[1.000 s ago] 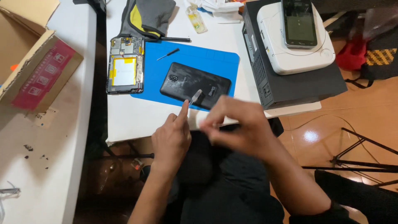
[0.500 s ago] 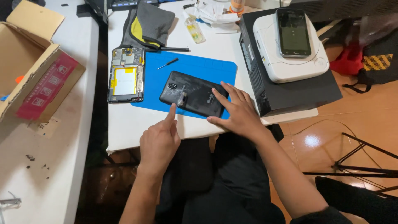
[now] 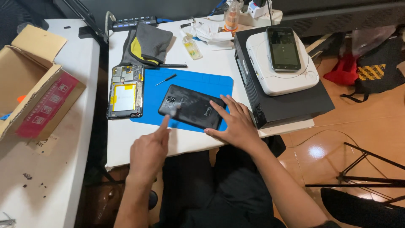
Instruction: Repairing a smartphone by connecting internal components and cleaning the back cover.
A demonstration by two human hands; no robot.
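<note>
Black back cover (image 3: 190,107) on blue mat (image 3: 211,82).
Right hand (image 3: 236,124) spread flat on cover's corner; left hand (image 3: 147,152) points one finger at it.

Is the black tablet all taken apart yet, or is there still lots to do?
Done: one opened device lies beside the blue mat, its yellow battery and circuit board bare. In hand: the black tablet lies back up on the mat; the right hand lies flat across its edge, and the left hand points a finger at its near corner. Left: its back looks unopened, and the small screwdriver lies untouched.
</note>
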